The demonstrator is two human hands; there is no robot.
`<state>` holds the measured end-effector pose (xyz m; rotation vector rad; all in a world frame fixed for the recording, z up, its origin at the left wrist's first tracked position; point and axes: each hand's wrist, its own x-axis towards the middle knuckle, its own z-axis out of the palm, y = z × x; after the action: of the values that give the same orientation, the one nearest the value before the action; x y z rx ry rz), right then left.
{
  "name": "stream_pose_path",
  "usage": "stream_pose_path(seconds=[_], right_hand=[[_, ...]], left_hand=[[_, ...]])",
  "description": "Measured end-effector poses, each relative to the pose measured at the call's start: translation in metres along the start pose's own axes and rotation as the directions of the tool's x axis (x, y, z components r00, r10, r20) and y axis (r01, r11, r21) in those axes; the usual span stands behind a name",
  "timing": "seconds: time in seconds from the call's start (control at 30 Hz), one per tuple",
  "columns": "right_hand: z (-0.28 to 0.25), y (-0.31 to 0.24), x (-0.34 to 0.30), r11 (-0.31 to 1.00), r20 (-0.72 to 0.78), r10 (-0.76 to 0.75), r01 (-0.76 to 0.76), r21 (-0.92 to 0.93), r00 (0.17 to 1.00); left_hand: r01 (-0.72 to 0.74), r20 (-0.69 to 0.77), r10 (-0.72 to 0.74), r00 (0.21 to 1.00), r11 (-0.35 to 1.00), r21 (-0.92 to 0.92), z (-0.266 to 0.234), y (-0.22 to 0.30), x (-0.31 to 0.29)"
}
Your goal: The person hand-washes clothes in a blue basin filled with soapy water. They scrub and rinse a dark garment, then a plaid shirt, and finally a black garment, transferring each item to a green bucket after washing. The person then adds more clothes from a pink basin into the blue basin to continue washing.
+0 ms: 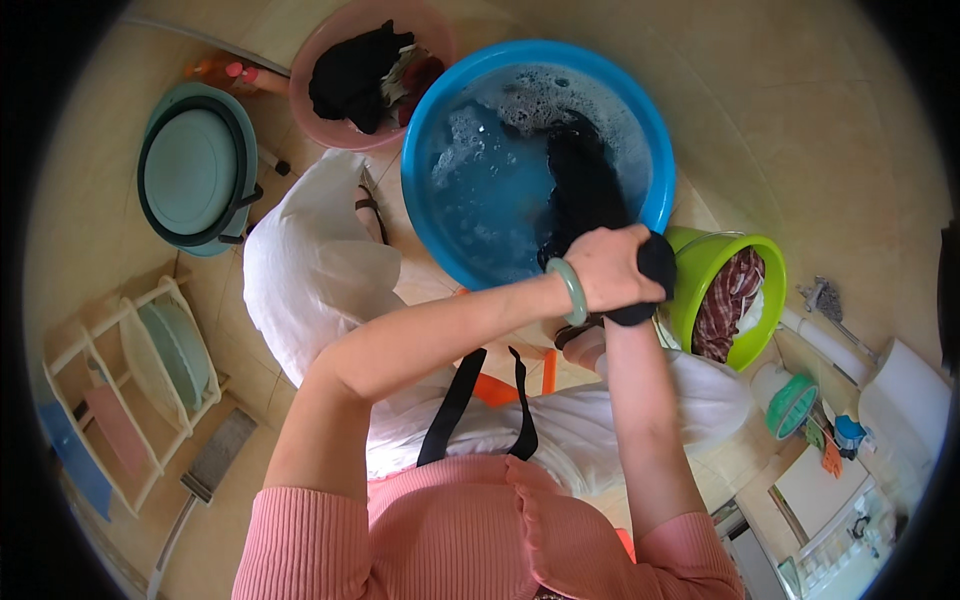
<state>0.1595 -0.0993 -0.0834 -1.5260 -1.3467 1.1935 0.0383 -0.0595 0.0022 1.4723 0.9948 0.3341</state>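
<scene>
A long black garment (585, 180) trails out of the soapy water in a large blue basin (415, 190). At the basin's near right rim, my left hand (612, 268) is closed on the garment's upper end; a pale green bangle (570, 290) circles that wrist. My right forearm (645, 400) reaches up to the same spot. Black cloth wraps over my right hand and my left hand lies across it, so the right fingers are hidden. The rest of the garment lies partly in the foam-flecked water.
A pink basin (310, 120) with dark clothes stands behind left. Close on the right is a lime green bucket (762, 300) holding checked cloth. Stacked basins (190, 175) and a white rack (140, 385) stand left. A white pipe (825, 345) runs right of the bucket.
</scene>
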Motion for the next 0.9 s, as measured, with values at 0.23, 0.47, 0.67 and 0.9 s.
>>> stream_pose_path(seconds=[0.23,0.47,0.67,0.9], right_hand=[[0.004,0.008,0.016,1.0,0.006,0.0,0.0,0.023,1.0],[0.017,0.016,0.015,0.999,0.009,0.006,-0.007,0.05,1.0],[0.003,0.004,-0.001,0.996,0.042,0.019,-0.023,0.089,0.999],[0.002,0.016,0.02,0.995,0.067,0.016,-0.022,0.096,0.998]], left_hand=[[-0.104,-0.281,0.172,0.944,0.965,0.241,0.004,-0.031,0.011],[0.154,-0.033,-0.152,0.988,0.987,0.052,-0.012,-0.049,0.023],[-0.083,0.052,0.08,0.995,0.995,0.055,0.001,-0.004,0.006],[-0.03,-0.203,0.048,0.978,0.996,0.089,-0.002,-0.036,0.019]])
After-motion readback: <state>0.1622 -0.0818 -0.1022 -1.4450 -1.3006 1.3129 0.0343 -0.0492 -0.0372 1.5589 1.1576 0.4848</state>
